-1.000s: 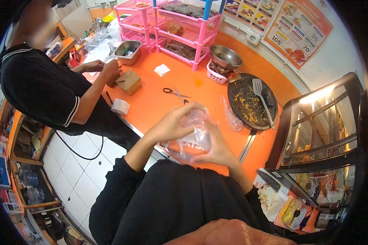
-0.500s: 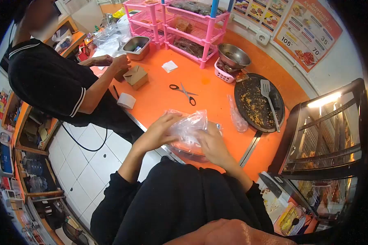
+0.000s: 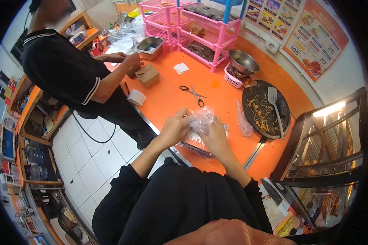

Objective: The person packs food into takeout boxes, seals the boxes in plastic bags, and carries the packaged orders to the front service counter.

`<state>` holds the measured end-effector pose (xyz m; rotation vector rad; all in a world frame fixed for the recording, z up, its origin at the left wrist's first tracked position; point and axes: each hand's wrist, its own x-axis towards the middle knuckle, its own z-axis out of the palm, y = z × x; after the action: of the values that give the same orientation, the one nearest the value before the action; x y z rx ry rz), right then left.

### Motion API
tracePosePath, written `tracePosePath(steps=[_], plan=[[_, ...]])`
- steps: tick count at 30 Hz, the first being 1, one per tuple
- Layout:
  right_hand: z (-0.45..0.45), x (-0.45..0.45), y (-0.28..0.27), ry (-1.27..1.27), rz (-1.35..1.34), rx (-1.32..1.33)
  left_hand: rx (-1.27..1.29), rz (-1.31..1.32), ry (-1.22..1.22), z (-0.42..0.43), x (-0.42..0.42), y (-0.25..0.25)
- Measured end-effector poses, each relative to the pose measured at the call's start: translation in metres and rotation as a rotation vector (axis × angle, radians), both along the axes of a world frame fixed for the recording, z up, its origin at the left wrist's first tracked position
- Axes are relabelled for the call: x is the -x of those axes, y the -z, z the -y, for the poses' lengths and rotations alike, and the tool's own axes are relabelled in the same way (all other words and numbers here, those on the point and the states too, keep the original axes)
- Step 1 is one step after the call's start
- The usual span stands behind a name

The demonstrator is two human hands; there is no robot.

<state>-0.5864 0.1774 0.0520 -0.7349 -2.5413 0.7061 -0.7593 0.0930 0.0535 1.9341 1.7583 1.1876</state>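
The person's left hand (image 3: 173, 131) grasps one side of the bunched top of a clear plastic bag (image 3: 202, 117); a slackened grip could let the slick film spring open. The bag lies on the orange table (image 3: 163, 100) near its front edge, so an uneven pull might drag it off. Beyond it, the open scissors (image 3: 193, 92) could nick the thin film if the bag slid against them. The right hand (image 3: 216, 140) has its fingers curled against the bunch's other side, where too hard a squeeze might tear it. At left, whatever the co-worker (image 3: 63, 69) handles beside the cardboard box (image 3: 148, 76) is partly covered. Folds and glare obscure the left fingertips and the bag's lettered contents; the right hand screens more, and its exact hold cannot be told. The glass cabinet (image 3: 323, 143) is cut off by the dark rim.
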Motion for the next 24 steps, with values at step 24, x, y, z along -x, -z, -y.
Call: tracePosePath(steps=[24], plan=[[0.019, 0.048, -0.016, 0.115, -0.543, 0.798, 0.077, -0.323, -0.102, -0.020, -0.038, 0.020]])
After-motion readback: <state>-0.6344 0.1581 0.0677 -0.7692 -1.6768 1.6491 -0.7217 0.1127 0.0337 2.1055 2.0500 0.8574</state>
